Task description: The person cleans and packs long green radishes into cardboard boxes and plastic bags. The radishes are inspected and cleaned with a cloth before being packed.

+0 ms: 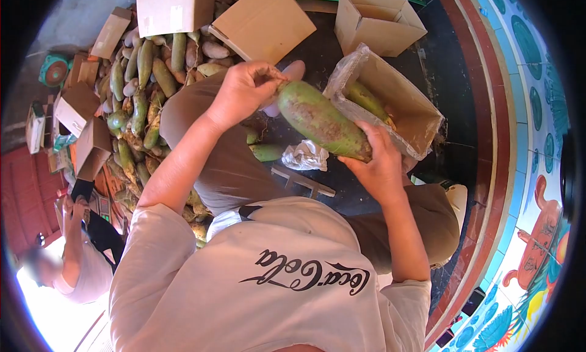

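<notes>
I hold a large green gourd [317,120] with brownish patches between both hands, above my lap. My left hand [244,93] is closed around its stem end. My right hand [378,163] grips its thicker far end from below. That end lies right beside a cardboard box [421,117] lined with clear plastic, which stands just right of the gourd. Another green gourd [366,99] lies inside the box.
A big pile of green gourds [140,89] lies to the left, ringed by several cardboard boxes [76,105]. An open box [378,19] stands at the top right. Crumpled white wrapping [305,155] lies on the dark floor. Another person [73,260] is at the lower left.
</notes>
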`<state>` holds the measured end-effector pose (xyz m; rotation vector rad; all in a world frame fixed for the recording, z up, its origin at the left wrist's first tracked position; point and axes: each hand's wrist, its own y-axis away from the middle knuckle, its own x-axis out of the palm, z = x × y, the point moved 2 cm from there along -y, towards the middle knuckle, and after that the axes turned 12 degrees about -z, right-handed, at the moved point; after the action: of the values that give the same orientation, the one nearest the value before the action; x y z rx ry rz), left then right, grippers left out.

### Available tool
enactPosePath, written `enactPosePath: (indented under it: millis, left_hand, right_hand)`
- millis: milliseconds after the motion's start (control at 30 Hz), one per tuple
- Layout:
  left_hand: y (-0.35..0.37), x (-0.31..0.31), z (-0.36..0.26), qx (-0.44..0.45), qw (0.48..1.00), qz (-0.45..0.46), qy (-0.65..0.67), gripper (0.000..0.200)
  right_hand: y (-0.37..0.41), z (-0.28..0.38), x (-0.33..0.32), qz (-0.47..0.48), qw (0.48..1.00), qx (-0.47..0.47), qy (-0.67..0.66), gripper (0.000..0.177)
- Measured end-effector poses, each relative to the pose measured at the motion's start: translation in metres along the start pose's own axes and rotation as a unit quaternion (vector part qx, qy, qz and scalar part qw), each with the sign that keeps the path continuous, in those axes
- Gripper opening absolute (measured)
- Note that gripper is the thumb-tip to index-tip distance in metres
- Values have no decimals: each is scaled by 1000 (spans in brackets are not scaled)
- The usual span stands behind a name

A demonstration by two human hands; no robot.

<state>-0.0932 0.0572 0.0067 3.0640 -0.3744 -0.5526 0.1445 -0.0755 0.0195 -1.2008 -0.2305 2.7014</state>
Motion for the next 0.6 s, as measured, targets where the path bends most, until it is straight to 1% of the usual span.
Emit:
enactPosePath:
  millis: [100, 133, 167, 200, 233, 267, 333, 367, 400, 433, 467, 500, 533, 600]
  left_hand:
    - [6, 6, 28, 95, 981, -98, -140, 13]
    - [5, 1, 42, -138, 990, -37, -12, 26]
    - [6, 0, 47, -210, 972, -10, 101, 32]
    - [11, 1, 46, -280, 936, 17, 211, 39]
    - [19, 2, 43, -347, 882, 43, 317, 47]
    - [29, 7, 35, -349, 860, 92, 361, 66]
    - [45, 19, 31, -302, 904, 105, 285, 68]
    - [48, 22, 32, -278, 922, 111, 246, 70]
    - [46, 21, 36, -305, 913, 106, 251, 65]
    - [45, 19, 42, -297, 923, 87, 230, 63]
    - [46, 18, 51, -290, 932, 67, 208, 60]
    - [47, 15, 58, -285, 939, 48, 185, 58]
    - [46, 12, 59, -240, 962, 34, 127, 58]
    - [46, 5, 58, -148, 989, 8, 9, 58]
  right_hand:
    - [13, -1, 16, -29, 999, -9, -13, 65]
    - [15, 0, 20, -29, 999, -2, -21, 64]
    - [16, -1, 24, -32, 999, 7, -11, 63]
    - [18, -3, 28, -32, 999, 17, -1, 62]
    - [21, -4, 33, -31, 999, 27, 8, 61]
    - [23, -3, 38, -23, 999, 31, 0, 61]
    - [25, -5, 46, -7, 999, 37, -13, 61]
    - [28, -10, 53, 7, 998, 45, -47, 60]
    - [31, -17, 62, 22, 995, 53, -80, 59]
    - [34, -26, 72, 36, 991, 61, -114, 58]
    - [37, -40, 82, 67, 956, 158, -237, 55]
    - [41, -57, 92, 96, 894, 253, -356, 52]
    - [45, -75, 104, 122, 808, 339, -466, 50]
    - [61, -123, 143, 217, 878, 304, -300, 49]
